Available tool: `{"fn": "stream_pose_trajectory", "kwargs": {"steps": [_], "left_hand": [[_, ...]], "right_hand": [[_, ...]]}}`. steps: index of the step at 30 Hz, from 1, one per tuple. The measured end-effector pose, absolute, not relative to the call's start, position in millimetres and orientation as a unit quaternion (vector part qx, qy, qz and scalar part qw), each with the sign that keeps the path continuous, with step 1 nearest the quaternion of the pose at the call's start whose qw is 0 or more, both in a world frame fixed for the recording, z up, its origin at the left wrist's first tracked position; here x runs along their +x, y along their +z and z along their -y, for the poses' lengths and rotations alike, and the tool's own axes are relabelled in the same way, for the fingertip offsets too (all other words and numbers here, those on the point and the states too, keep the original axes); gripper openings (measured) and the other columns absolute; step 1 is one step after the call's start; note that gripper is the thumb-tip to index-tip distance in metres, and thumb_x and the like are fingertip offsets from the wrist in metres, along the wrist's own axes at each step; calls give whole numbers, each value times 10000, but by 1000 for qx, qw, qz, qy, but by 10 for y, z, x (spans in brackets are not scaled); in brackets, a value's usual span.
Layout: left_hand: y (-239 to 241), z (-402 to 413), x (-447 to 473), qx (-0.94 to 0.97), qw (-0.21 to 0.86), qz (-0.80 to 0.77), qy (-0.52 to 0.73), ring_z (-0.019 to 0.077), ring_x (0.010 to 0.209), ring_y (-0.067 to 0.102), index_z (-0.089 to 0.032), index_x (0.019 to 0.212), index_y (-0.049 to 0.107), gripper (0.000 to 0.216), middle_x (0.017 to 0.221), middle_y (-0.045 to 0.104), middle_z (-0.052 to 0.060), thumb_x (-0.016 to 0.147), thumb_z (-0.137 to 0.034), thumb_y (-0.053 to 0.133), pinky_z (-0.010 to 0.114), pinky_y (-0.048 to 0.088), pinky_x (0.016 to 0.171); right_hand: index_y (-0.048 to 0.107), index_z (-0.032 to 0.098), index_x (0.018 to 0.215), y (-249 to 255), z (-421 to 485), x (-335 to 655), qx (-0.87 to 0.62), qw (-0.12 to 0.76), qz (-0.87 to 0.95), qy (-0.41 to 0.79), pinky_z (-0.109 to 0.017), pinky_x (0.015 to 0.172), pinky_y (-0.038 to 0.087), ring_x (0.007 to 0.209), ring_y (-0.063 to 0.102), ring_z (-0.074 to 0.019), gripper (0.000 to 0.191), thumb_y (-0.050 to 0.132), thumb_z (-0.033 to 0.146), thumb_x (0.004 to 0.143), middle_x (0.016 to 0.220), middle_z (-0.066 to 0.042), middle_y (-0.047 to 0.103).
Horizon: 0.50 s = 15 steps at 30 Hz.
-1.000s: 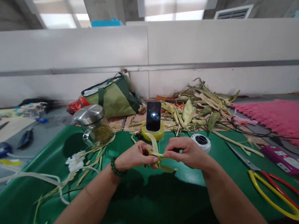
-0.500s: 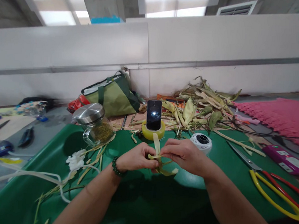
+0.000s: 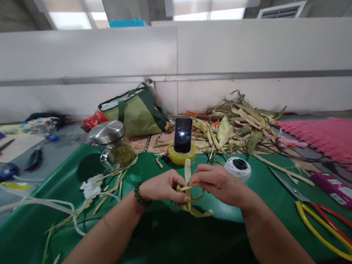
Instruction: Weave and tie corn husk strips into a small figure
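Note:
Several pale yellow-green corn husk strips point(image 3: 188, 171) cross one another between my two hands, above the green mat point(image 3: 161, 244). My left hand point(image 3: 170, 187), with a dark green bead bracelet at the wrist, pinches the strips where they cross. From the other side my right hand point(image 3: 213, 183) grips the end of one strip between thumb and fingertips. One strip stands upright, and another hangs down to the right below my fingers. Just beyond my right hand sits a roll of white cord point(image 3: 238, 168). My fingers cover part of the crossing.
A phone point(image 3: 183, 136) leans upright on a yellow tape roll point(image 3: 181, 157). Left are a glass jar point(image 3: 117, 154) and white cables point(image 3: 51, 204). Large scissors point(image 3: 323, 227) lie right. Behind are a green bag point(image 3: 137, 114), a husk pile point(image 3: 240, 121) and pink cloth point(image 3: 343, 139).
The hands keep their places, still closed on the strips. The strip at my right fingers now bows out in a loop, and the view has shifted slightly.

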<state>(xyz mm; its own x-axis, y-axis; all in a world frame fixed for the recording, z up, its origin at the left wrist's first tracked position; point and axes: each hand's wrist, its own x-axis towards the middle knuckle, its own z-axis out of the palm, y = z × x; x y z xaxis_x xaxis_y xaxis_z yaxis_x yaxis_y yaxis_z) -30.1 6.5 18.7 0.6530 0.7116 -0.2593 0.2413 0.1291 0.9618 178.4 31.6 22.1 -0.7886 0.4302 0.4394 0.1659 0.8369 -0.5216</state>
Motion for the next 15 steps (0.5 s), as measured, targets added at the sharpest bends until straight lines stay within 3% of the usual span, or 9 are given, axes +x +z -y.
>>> {"fn": "stream_pose_trajectory", "kwargs": {"steps": [9, 15], "left_hand": [[160, -68, -302, 625, 664, -374, 173, 95, 485, 578, -127, 611, 694, 273, 547, 665, 23, 619, -384, 787, 191, 466, 527], [172, -72, -297, 626, 651, -379, 201, 84, 482, 556, -119, 620, 684, 275, 542, 650, 17, 611, -376, 780, 171, 431, 501]], "right_hand": [[667, 168, 873, 205, -366, 1797, -160, 264, 917, 254, -189, 610, 426, 652, 537, -91, 212, 468, 210, 933, 750, -14, 546], [641, 165, 830, 145, -302, 1688, -222, 324, 897, 201, -203, 603, 420, 662, 546, -108, 204, 463, 196, 925, 744, -25, 573]]}}
